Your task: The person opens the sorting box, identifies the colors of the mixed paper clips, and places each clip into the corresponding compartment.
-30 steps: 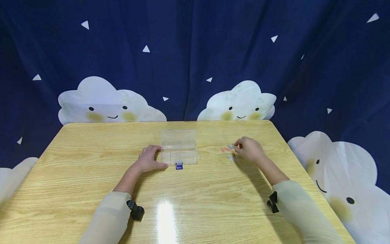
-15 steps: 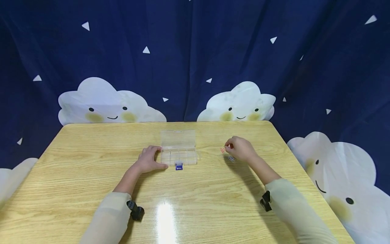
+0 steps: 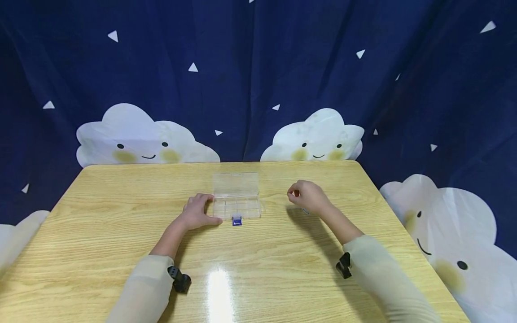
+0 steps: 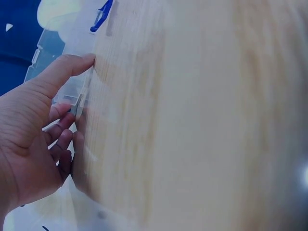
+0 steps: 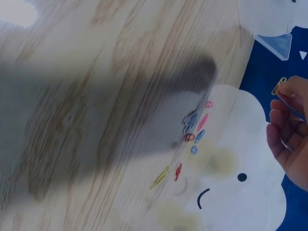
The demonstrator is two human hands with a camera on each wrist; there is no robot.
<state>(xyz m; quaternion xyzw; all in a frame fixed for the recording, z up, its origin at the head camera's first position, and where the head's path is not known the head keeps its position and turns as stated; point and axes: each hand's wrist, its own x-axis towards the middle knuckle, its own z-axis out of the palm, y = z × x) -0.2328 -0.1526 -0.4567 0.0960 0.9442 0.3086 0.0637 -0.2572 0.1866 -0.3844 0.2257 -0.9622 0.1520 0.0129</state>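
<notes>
A clear plastic compartment box [image 3: 237,207] lies with its lid [image 3: 235,184] raised at the back. At its left end my left hand [image 3: 198,211] grips it, thumb at the front corner and index finger near the hinge. In the left wrist view the thumb reaches along the box toward the blue latch [image 4: 101,17], the other fingers loosely bent. My right hand [image 3: 310,197], off to the box's right, pinches a yellow paper clip [image 5: 279,85] between thumb and fingertip. Several coloured paper clips [image 5: 191,120] lie on the table, mostly hidden behind this hand in the head view.
The wooden table [image 3: 258,269] spreads around both arms, with a glare patch near the front. Behind it hangs a dark blue curtain [image 3: 226,67] with cloud prints. A small black camera [image 3: 344,265] sits at the right wrist, another camera [image 3: 181,280] at the left.
My right hand has moved left from the right side of the paper clips toward the box, passing over the clips. My left hand and the box have stayed in place.
</notes>
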